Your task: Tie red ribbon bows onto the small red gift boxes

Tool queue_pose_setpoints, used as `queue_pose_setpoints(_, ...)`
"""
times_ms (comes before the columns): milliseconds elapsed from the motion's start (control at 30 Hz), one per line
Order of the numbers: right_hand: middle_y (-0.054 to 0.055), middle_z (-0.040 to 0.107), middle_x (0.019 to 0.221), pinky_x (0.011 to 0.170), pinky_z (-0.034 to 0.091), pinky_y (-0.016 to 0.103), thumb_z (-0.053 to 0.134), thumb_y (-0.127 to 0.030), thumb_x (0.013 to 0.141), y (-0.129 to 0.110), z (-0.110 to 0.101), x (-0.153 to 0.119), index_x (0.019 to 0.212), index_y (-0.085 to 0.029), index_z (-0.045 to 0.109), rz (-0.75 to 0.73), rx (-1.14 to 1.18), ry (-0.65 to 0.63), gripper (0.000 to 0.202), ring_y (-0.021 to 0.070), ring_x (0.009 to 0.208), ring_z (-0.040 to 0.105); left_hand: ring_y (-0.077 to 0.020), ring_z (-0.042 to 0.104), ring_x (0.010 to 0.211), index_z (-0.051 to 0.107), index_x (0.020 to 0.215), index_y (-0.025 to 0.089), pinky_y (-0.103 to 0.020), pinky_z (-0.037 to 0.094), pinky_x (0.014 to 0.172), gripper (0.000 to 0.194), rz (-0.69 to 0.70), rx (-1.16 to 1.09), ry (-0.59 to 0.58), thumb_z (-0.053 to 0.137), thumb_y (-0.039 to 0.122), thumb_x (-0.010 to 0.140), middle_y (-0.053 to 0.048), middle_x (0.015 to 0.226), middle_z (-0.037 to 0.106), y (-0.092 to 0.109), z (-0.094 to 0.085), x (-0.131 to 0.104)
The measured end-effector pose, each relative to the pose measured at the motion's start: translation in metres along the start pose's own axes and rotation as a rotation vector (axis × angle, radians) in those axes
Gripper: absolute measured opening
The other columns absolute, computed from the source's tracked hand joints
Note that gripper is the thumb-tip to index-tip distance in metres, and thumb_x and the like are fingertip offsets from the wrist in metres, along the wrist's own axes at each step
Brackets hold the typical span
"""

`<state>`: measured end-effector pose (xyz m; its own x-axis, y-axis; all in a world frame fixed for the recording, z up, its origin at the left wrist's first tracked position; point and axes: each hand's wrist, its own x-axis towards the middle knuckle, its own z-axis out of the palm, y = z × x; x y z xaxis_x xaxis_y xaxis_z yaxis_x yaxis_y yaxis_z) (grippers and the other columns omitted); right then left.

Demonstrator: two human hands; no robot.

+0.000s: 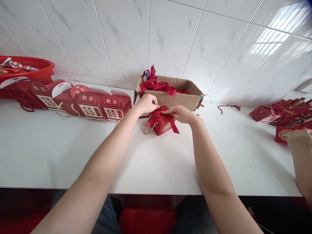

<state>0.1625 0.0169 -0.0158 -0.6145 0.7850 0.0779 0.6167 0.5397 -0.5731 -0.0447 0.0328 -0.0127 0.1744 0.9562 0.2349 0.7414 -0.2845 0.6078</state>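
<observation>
A small red gift box [159, 127] sits on the white table in front of me, with a gold rope handle [148, 130] hanging at its left side. On its top lies a red ribbon [173, 126] tied in a bow, one tail dropping over the front. My left hand [148, 103] is closed in a pinch on the ribbon at the upper left of the box. From the right, my right hand [179, 113] pinches the ribbon near the knot, fingertips by the box top. The fingers partly cover the knot.
Behind the box stands a cardboard carton [181, 99] full of red ribbons [161, 86]. Several red boxes [90, 105] line the left, near a red basin [46, 66] of sweets. At right are more boxes [262, 113], ribbon scraps [229, 106] and another person's hand [299, 139].
</observation>
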Motion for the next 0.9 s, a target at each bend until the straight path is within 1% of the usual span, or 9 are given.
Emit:
queue_pose_setpoints(133,-0.003,0.073,0.113,0.091,0.051,0.033,0.042,-0.004,0.083,-0.007,-0.002,-0.002,0.117,-0.033,0.07,0.057,-0.036,-0.037,0.052,0.0173,0.096,0.064,-0.0172,0.059,0.068,0.058,0.059,0.018,-0.03,0.044,0.062,0.019,0.005,0.004,0.005,0.07,0.023,0.072,-0.005,0.072,0.067,0.001,0.003,0.001)
queue_pose_setpoints(367,-0.006,0.071,0.115,0.096,0.048,0.035,0.042,-0.005,0.084,-0.016,-0.003,-0.003,0.114,-0.037,0.071,0.09,-0.08,-0.071,0.052,0.0188,0.102,0.063,-0.0172,0.058,0.067,0.058,0.058,0.018,-0.031,0.043,0.063,0.018,-0.017,0.008,0.041,0.071,0.024,0.07,-0.005,0.072,0.066,0.001,0.006,0.002)
queue_pose_setpoints(467,-0.007,0.07,0.118,0.101,0.044,0.04,0.041,-0.006,0.085,-0.018,-0.003,-0.004,0.116,-0.038,0.07,0.123,-0.107,-0.07,0.053,0.0208,0.108,0.06,-0.0167,0.057,0.067,0.057,0.057,0.018,-0.031,0.042,0.062,0.019,-0.02,-0.01,0.048,0.07,0.022,0.07,-0.004,0.069,0.064,0.001,0.007,0.002)
queue_pose_setpoints(567,-0.009,0.068,0.121,0.107,0.037,0.045,0.042,-0.007,0.086,-0.02,-0.002,-0.005,0.117,-0.04,0.068,0.147,-0.163,-0.063,0.053,0.0228,0.115,0.055,-0.0153,0.056,0.066,0.055,0.055,0.017,-0.029,0.04,0.06,0.021,-0.039,-0.042,0.069,0.07,0.019,0.07,-0.003,0.067,0.063,0.002,0.008,0.003)
queue_pose_setpoints(667,-0.009,0.068,0.121,0.109,0.034,0.046,0.042,-0.007,0.086,-0.021,-0.002,-0.005,0.118,-0.04,0.068,0.141,-0.179,-0.065,0.053,0.0229,0.116,0.054,-0.0141,0.055,0.064,0.055,0.053,0.017,-0.028,0.039,0.059,0.023,-0.06,-0.07,0.075,0.071,0.018,0.069,-0.001,0.064,0.061,0.001,0.009,0.003)
queue_pose_setpoints(767,-0.007,0.068,0.122,0.104,0.04,0.042,0.041,-0.007,0.086,-0.017,-0.002,-0.003,0.119,-0.037,0.068,0.132,-0.113,-0.091,0.052,0.0213,0.111,0.057,-0.0135,0.055,0.063,0.056,0.054,0.017,-0.028,0.038,0.058,0.022,-0.071,-0.072,0.066,0.072,0.018,0.069,-0.001,0.063,0.06,0.0,0.008,0.004)
queue_pose_setpoints(833,-0.004,0.069,0.119,0.097,0.045,0.037,0.04,-0.008,0.087,-0.012,-0.001,-0.002,0.122,-0.033,0.067,0.093,-0.043,-0.098,0.051,0.019,0.103,0.06,-0.0134,0.054,0.063,0.057,0.055,0.017,-0.027,0.038,0.059,0.021,-0.071,-0.065,0.062,0.072,0.019,0.069,-0.001,0.064,0.061,-0.002,0.006,0.004)
queue_pose_setpoints(900,0.001,0.07,0.108,0.086,0.049,0.033,0.041,-0.012,0.088,-0.005,-0.001,-0.001,0.129,-0.029,0.061,0.027,0.018,-0.047,0.049,0.0162,0.091,0.061,-0.0134,0.054,0.063,0.058,0.056,0.017,-0.027,0.039,0.059,0.02,-0.066,-0.054,0.058,0.073,0.021,0.07,-0.001,0.066,0.062,-0.003,0.004,0.003)
